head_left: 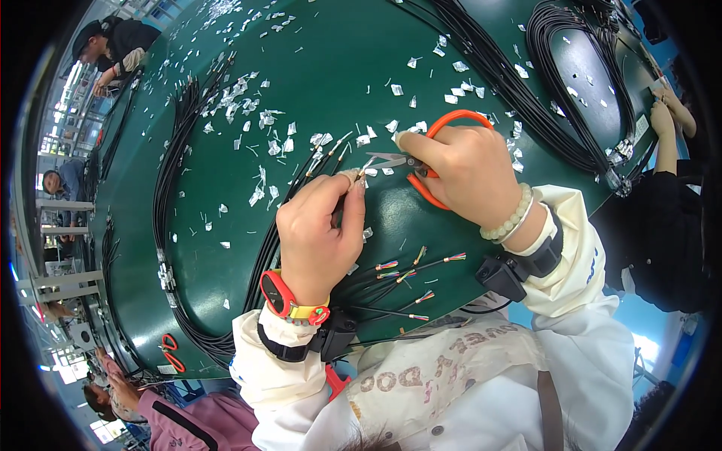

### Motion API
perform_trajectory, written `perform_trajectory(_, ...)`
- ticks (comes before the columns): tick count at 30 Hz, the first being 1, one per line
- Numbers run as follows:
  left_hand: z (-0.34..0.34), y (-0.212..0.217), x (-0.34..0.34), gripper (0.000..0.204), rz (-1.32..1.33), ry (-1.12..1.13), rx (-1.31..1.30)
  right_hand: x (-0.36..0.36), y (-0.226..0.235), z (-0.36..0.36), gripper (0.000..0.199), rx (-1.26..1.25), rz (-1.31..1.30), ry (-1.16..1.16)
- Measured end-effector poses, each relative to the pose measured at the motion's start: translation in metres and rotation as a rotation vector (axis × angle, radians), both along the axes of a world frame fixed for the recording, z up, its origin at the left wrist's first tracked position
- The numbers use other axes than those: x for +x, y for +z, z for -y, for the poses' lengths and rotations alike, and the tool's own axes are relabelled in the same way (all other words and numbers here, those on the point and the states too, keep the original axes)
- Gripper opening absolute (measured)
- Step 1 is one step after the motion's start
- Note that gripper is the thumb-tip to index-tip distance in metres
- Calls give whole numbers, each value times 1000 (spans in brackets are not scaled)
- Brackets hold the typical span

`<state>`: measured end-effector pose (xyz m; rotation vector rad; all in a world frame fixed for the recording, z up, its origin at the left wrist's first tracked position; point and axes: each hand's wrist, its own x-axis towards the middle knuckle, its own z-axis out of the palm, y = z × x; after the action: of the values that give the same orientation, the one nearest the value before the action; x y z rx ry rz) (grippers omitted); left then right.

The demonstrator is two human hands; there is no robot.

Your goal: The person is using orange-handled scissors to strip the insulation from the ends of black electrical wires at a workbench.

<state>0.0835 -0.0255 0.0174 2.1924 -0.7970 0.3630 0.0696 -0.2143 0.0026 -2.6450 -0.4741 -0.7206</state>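
Note:
My left hand (322, 218) is closed, pinching the stripped end of a black cable between thumb and forefinger. Orange-handled scissors (440, 184) are gripped in my right hand (470, 174), their blades slightly apart and reaching the cable tip just above my left fingertips. Other black cables with bared tips (337, 146) lie close beyond my left hand. Below my hands, several black cables end in fanned coloured wires (406, 276) near the table's front edge. My left fingers cover most of the held cable's end.
Scraps of silvery foil (289, 144) litter the green table (323, 83). Long bundles of black cable lie at left (162, 203) and upper right (496, 68). Another pair of orange scissors (172, 353) rests at the lower left. Other people sit around the table, one at the right (665, 225).

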Motion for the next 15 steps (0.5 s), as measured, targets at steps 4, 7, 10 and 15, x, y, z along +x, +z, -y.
perform_trajectory(4,0,-1,0,2,25,-3,-10,-1,0,0,32,-17,-10,-9)
perform_trajectory(7,0,0,1,4,129,-33,23,-1,1,0,31,-29,-31,-11)
perform_trajectory(10,0,0,-1,5,141,-17,70,-2,0,-2,30,-41,-61,-7)
perform_trajectory(15,4,-4,-3,6,288,5,165,-5,-3,-6,25,153,-171,43)
